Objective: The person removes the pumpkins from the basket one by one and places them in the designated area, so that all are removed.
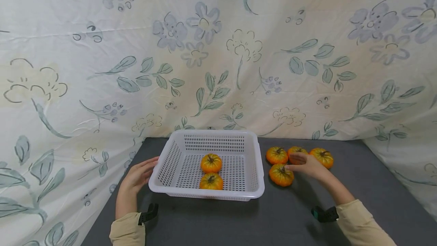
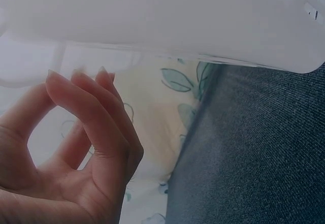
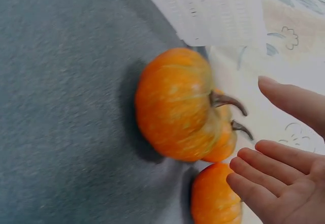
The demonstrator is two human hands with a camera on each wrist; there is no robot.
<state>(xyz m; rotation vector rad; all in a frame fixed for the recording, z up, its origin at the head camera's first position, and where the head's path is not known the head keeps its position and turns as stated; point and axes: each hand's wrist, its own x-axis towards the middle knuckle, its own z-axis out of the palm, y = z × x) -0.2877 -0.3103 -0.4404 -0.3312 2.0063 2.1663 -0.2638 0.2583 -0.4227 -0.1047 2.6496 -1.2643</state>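
A white plastic basket (image 1: 206, 193) with slotted walls stands on the dark table, two small orange pumpkins (image 1: 211, 163) inside it. At the basket's left rim is my left hand (image 1: 136, 175), fingers loosely bent and fingertips right by the edge. In the left wrist view, that hand (image 2: 91, 137) shows under the pale rim (image 2: 167, 26), with nothing in its palm. My right hand (image 1: 308, 165) hovers over several pumpkins right of the basket, thumb and fingers apart. The right wrist view has the nearest pumpkin (image 3: 175, 104) just beyond the fingertips (image 3: 249, 155).
The dark tabletop (image 1: 218, 223) reaches toward me in front of the basket. A floral cloth (image 1: 218, 67) hangs behind the table and down its left and right sides. Each wrist wears a dark band (image 1: 148, 214).
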